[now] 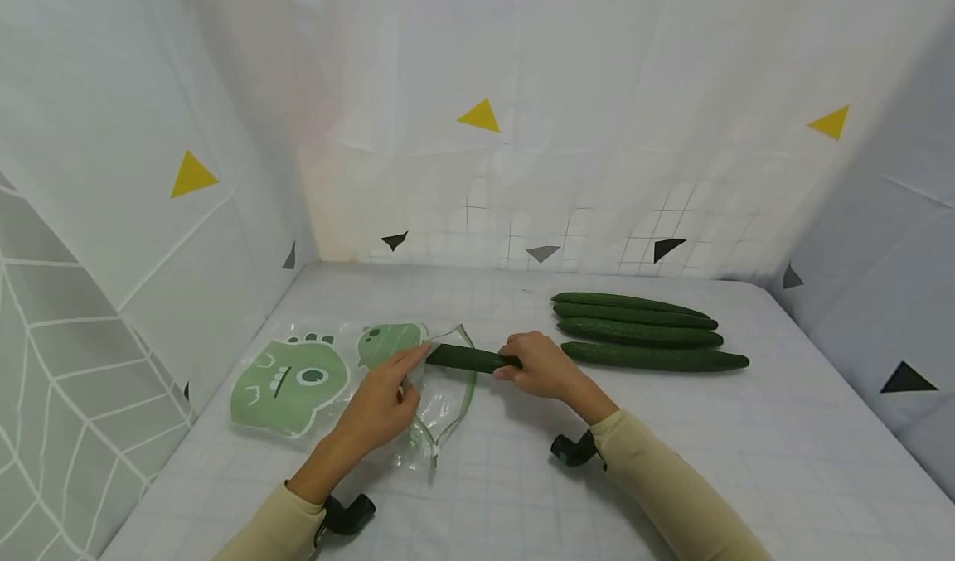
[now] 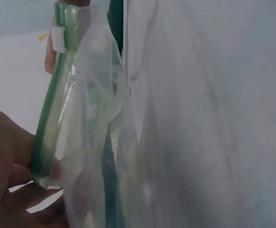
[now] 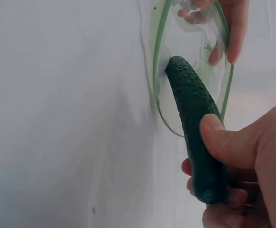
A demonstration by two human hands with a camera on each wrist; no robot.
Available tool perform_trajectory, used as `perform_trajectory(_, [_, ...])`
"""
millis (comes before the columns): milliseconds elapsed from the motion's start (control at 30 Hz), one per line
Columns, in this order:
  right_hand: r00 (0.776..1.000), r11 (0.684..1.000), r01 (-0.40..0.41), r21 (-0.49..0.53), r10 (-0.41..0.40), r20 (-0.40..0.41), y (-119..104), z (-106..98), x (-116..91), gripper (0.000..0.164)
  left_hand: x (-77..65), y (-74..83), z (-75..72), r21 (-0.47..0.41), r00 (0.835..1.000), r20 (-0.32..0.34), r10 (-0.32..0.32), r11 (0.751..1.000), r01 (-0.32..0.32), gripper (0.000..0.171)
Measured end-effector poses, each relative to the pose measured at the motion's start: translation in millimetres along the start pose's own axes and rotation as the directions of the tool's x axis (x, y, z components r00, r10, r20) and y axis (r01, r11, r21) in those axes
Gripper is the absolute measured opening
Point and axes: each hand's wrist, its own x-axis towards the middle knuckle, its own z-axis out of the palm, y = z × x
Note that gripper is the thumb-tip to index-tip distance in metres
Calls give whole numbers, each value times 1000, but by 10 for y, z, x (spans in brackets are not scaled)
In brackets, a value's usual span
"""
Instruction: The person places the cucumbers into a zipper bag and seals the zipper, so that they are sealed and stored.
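My right hand [image 1: 540,366] grips a dark green cucumber [image 1: 466,359] near its end, thumb on top and fingers curled beneath. The cucumber's other end lies inside the mouth of a clear zip bag [image 1: 468,397] with green dinosaur prints. In the right wrist view, the green zip edges stand apart around the cucumber [image 3: 195,102]. My left hand [image 1: 379,403] holds the bag by its mouth, fingers over the upper film. A white slider [image 2: 58,39] sits on the green zip strip in the left wrist view. The lower part of the bag stretches leftward over the table.
Several cucumbers [image 1: 642,331] lie side by side on the right of the white-covered table [image 1: 776,453]. White cloth walls [image 1: 597,64] with yellow and dark triangles enclose the back and sides. Dark wrist devices [image 1: 349,515] are on both forearms.
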Motion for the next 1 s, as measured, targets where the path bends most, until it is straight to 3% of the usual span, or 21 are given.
perform_trajectory(400, [997,999,7,41,-4,-74,-149,118,109,9,-7,12,-4,8,1000,6,-7,1000,7,66])
perform_trajectory(1000, [987,998,-30,-62,20,-161,-349,258,293,17,4,22,-15,30,1000,-16,8,1000,-7,66])
